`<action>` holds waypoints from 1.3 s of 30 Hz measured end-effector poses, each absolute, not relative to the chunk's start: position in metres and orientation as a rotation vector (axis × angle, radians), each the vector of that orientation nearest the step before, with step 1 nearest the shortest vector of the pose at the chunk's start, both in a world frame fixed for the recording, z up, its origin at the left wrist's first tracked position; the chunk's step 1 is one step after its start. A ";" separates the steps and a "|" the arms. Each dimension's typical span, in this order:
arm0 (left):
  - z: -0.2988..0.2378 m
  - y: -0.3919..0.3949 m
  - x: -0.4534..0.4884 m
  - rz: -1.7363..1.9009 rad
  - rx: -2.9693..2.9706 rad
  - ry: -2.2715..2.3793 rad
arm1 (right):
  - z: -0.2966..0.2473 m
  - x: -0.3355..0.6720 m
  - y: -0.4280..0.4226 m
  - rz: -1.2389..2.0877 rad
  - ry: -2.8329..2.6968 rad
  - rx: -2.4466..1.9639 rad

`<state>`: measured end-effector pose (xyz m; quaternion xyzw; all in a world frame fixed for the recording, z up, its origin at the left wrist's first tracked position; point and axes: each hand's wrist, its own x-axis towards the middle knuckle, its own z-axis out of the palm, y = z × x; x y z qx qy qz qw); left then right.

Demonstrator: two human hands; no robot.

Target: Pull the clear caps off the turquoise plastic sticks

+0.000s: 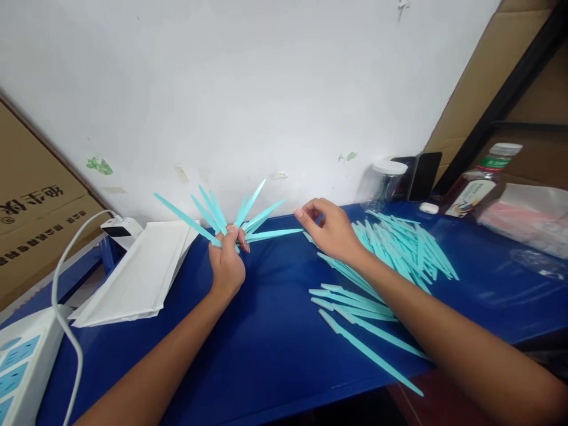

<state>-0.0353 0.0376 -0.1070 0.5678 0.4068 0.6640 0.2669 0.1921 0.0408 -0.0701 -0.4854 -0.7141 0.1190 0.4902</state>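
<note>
My left hand point(228, 260) is closed around the ends of several teal eyebrow razors point(212, 210). They spread upward and sideways from the fist like a fan. My right hand point(328, 228) is just right of the fan, its fingers loosely curled and the thumb pointing left. Nothing shows between its fingers. One razor's tip from the fan ends just below the right thumb; whether they touch I cannot tell. Below and behind my right hand and forearm, a pile of loose teal razors point(399, 242) lies on the table, partly covered by the arm. Several more razors point(368, 346) lie nearer the front edge.
The blue table point(266, 355) meets a white wall. White paper sleeves point(128, 272) lie left, near a power strip point(26, 367) with a white cable and a cardboard box point(39, 219). A lidded clear jar point(384, 186), bottle point(481, 180) and plastic bag point(528, 219) stand at the right.
</note>
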 end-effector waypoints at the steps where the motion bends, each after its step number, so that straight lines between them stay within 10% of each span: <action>1: -0.107 0.037 -0.035 1.801 1.497 1.071 | -0.071 0.192 0.042 0.389 -1.734 -1.178; 7: -0.106 0.032 -0.031 1.765 1.439 0.994 | -0.077 0.182 0.039 1.106 -1.780 -1.049; 19: -0.101 0.039 -0.035 1.801 1.389 1.004 | -0.081 0.178 0.032 1.263 -1.781 -1.006; 39: -0.103 0.049 -0.046 1.937 1.440 1.035 | -0.110 0.168 0.029 0.360 -2.155 -1.538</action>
